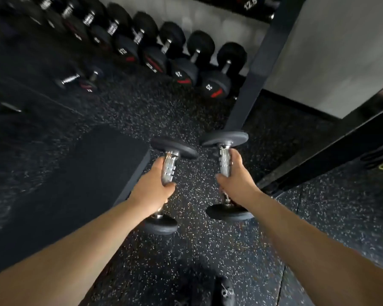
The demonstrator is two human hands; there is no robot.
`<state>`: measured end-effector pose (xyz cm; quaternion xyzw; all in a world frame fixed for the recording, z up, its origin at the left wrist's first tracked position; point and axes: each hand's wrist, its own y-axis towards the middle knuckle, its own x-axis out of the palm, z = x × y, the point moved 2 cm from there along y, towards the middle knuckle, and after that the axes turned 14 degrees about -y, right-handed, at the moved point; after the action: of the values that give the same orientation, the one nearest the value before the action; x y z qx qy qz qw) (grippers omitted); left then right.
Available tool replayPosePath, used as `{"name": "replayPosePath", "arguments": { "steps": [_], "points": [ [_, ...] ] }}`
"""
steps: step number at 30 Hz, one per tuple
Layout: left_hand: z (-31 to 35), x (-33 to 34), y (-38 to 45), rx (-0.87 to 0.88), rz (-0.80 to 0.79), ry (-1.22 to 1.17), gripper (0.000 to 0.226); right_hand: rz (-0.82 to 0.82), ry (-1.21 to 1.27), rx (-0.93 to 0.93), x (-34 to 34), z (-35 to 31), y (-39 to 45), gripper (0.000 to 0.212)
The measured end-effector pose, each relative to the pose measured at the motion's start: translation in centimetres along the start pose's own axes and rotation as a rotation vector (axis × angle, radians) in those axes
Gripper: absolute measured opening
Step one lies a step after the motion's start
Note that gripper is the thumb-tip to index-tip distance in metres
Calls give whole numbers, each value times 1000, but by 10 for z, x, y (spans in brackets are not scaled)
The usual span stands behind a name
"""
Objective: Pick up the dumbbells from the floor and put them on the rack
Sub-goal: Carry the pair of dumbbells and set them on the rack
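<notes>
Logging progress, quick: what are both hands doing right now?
Left hand: closed around left dumbbell.
Right hand: closed around right dumbbell.

Two small dumbbells [170,166] [224,160], chrome handles and black disc ends, held side by side above the speckled floor.

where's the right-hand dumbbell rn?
Head view, centre-right: the right hand holds the right dumbbell above the speckled floor, beside the left dumbbell, near the rack upright.

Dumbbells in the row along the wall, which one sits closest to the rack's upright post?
The rightmost dumbbell, marked 24 on its near head. It ends the row, right beside the dark rack post; the others line up leftward.
</notes>
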<state>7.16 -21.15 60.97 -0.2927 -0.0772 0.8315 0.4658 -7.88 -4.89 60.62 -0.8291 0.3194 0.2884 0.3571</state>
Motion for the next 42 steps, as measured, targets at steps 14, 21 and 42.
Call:
{"name": "replayPosePath", "arguments": {
  "steps": [14,21,42],
  "points": [
    [84,-75,107,8,156,-68,73,-68,-58,-123,-69,-117,140,80],
    [113,-146,164,-5,186,-114,74,-72,-34,-205,-85,-199,205,82],
    [174,-319,390,-7,369,-275,72,-86,-30,-476,-103,-414,459,78]
  ]
}}
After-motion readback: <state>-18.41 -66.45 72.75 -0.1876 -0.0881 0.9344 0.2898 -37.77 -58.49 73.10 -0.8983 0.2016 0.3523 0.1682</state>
